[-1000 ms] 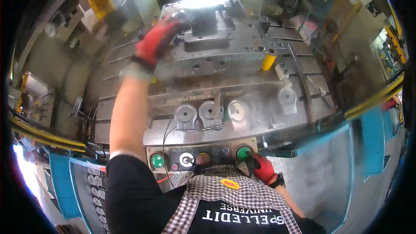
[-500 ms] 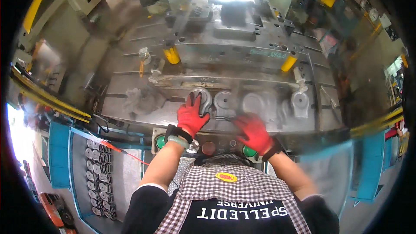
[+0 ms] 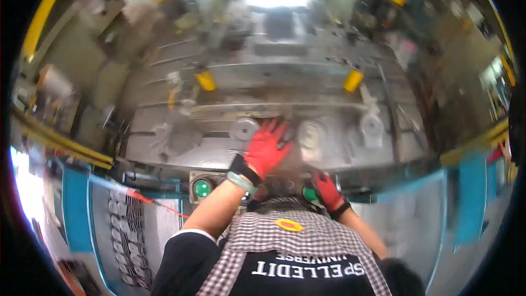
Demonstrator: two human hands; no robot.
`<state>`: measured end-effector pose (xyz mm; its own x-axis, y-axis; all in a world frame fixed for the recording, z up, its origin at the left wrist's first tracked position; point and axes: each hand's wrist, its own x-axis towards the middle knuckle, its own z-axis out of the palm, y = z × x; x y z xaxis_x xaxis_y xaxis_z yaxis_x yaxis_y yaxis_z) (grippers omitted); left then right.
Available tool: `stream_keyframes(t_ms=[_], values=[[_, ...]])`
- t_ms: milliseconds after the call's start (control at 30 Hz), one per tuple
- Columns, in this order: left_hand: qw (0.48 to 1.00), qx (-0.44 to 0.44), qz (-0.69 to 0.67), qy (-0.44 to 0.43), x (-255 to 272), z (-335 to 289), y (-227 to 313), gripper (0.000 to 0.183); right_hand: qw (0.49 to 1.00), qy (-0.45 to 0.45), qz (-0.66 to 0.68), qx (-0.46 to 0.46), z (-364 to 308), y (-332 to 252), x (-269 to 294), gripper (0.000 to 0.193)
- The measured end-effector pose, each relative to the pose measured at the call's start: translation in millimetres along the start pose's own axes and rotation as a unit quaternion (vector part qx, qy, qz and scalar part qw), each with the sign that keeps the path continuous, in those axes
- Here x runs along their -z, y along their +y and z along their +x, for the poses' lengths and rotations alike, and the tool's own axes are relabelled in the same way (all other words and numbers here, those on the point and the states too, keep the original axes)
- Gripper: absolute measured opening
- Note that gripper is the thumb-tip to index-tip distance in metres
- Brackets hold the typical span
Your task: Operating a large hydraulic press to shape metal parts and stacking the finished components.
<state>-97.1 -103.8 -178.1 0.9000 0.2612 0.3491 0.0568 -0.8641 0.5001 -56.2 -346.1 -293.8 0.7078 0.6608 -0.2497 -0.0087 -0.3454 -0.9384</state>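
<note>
My left hand (image 3: 268,145), in a red glove with dark fingertips, reaches over the front of the press bed with its fingers stretched out and apart. Just left of it lies a grey stamped metal part (image 3: 244,129) with a round end. To its right is a blurred metal part (image 3: 310,136), and farther right another round-ended metal part (image 3: 372,126). Whatever lies under the left palm is hidden. Also gloved in red, my right hand (image 3: 329,191) is low at the green right push button (image 3: 310,194); its fingers are smeared and partly hidden.
A green left push button (image 3: 203,187) sits on the control panel below the bed. Beyond the parts stands the die block (image 3: 274,74) with two yellow posts (image 3: 206,81). Stacked metal parts (image 3: 129,235) fill the blue-framed bin at left. A rag-like heap (image 3: 183,138) lies on the bed.
My left hand has moved right, off the leftmost part. My right hand has drawn back from the bed toward the right push button. The view has shifted slightly.
</note>
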Motion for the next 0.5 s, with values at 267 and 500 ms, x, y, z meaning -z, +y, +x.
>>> stream_keyframes(t_ms=[267, 500], values=[[0.866, 0.358, 0.304, 0.169, 105, -60, -178, 0.058, 0.994, -0.036, -0.09, 0.041, -40, 44, 54, 0.027], [0.834, 0.436, 0.303, 0.149, 121, -109, -242, 0.058, 0.933, 0.047, -0.3, 0.194, -20, 36, 54, 0.036]])
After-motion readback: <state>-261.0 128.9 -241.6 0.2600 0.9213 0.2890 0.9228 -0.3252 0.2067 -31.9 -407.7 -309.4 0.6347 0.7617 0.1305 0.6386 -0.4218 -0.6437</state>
